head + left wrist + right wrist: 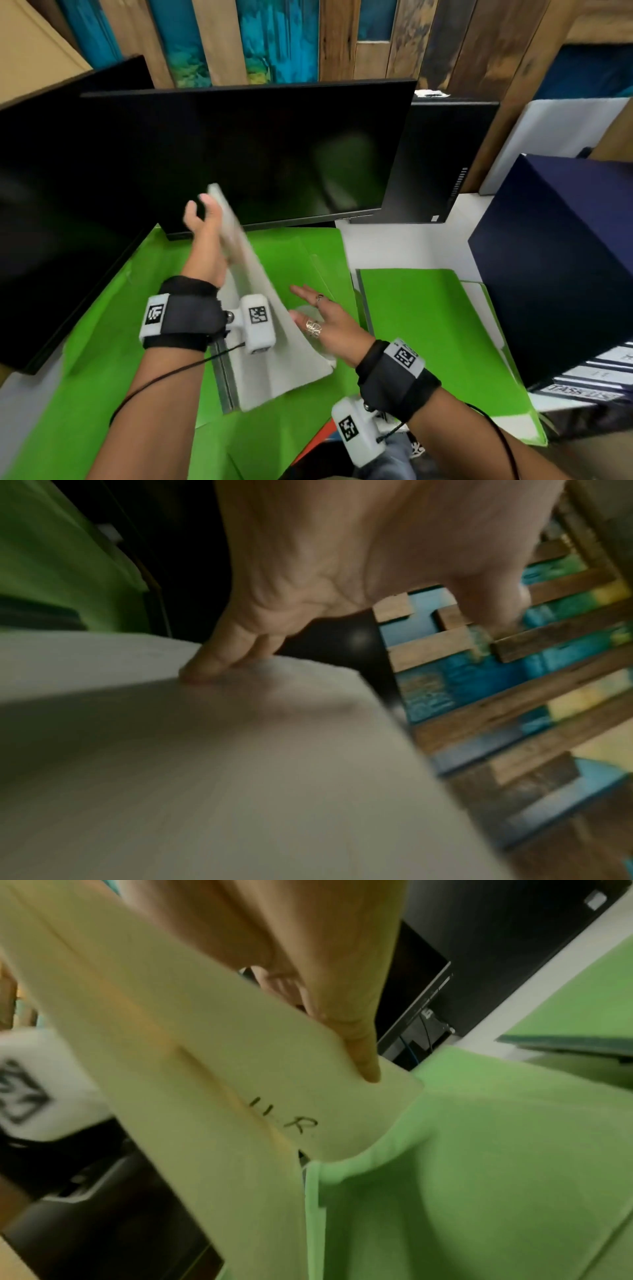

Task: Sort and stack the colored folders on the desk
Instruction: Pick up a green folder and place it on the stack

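On the surface, mid-scene: white folder point(274, 349) stands tilted over a green folder point(144, 342).
Long axis: near-right corner down, far-left corner up.
Left hand point(209, 233): grip around far top edge.
Right hand point(322, 322): grip spread, straight fingers against the folder's right face.
Green stack point(428, 325): right, nearer the right hand.

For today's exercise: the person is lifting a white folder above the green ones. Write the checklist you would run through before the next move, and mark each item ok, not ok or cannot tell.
1. Left hand holds the tilted white cardboard folder at its raised far edge: ok.
2. Right hand steadies the folder with straight fingers against its face: ok.
3. Folder clear of the black monitor: cannot tell; its top corner overlaps the screen in the head view.
4. Flat green paper folder on the right bare on top for stacking: ok.
5. Folder's contents secure: cannot tell.
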Motion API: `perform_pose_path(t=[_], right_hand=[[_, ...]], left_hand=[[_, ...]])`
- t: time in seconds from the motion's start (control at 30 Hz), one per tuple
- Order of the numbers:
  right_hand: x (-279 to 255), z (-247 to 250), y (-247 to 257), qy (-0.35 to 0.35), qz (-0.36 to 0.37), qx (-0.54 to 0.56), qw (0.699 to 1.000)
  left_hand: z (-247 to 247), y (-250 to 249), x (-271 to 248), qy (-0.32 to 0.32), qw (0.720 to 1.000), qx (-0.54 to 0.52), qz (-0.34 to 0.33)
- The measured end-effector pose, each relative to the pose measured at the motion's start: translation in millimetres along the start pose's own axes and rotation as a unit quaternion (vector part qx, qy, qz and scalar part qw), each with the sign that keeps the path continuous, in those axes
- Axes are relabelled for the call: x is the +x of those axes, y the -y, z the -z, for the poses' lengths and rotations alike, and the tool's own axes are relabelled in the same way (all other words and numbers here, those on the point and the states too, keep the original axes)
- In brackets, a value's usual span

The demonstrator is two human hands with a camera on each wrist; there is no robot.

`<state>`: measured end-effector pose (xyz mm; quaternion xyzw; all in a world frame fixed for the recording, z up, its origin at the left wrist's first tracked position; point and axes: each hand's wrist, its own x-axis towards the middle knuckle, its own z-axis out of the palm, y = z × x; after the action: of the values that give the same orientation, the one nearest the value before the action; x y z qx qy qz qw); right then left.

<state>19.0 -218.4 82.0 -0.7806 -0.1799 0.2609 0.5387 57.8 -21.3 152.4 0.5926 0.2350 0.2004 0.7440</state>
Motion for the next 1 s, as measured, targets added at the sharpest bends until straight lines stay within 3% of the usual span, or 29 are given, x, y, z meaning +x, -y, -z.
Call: perform_pose_path(t=[0.07,0.13,0.27,0.37,0.47,0.53,0.6,0.67,0.77,0.9,1.0], right_hand=[[0.1,6.7,4.8,-0.033,0.023,0.004,0.999],[-1.1,11.6,8.8,-0.044,0.049,0.029,0.997],[-8.2,18.5,7.9,-0.014,0.061,0.043,0.997],[-7.7,31.6,-4.1,-0.023,0.007,-0.009,1.000],[3.2,57.6,-19.1,-0.151,-0.068,-0.044,0.985],[6.5,75.5,-26.3,-0.243,-0.114,-0.009,0.963],[5.2,91.0,-34.1,-0.286,-0.125,0.048,0.949],[1.5,106.2,-45.0,-0.296,-0.088,0.099,0.946],[-14.5,123.8,-56.6,-0.341,-0.089,0.077,0.933],[-41.9,147.8,-93.4,-0.358,-0.236,-0.094,0.899],[-59.9,159.3,-118.5,-0.330,-0.359,-0.172,0.856]], left_hand=[[-13.4,-2.1,-16.2,0.155,0.986,0.037,0.043],[-22.7,1.6,-27.8,0.237,0.961,0.132,0.047],[-36.7,9.5,-33.9,0.256,0.933,0.250,-0.035],[-38.3,3.3,-44.5,0.295,0.923,0.235,-0.078],[-39.3,-9.4,-53.7,0.328,0.927,0.162,-0.085],[-37.1,-11.5,-52.3,0.340,0.929,0.115,-0.087],[-36.6,-5.0,-47.0,0.343,0.933,0.084,-0.072],[-41.7,12.6,-39.4,0.334,0.938,0.081,-0.051],[-57.3,49.8,-37.2,0.324,0.938,0.124,-0.013],[-81.0,106.0,-51.7,0.332,0.922,0.184,0.081],[-95.4,149.8,-59.7,0.335,0.891,0.269,0.146]])
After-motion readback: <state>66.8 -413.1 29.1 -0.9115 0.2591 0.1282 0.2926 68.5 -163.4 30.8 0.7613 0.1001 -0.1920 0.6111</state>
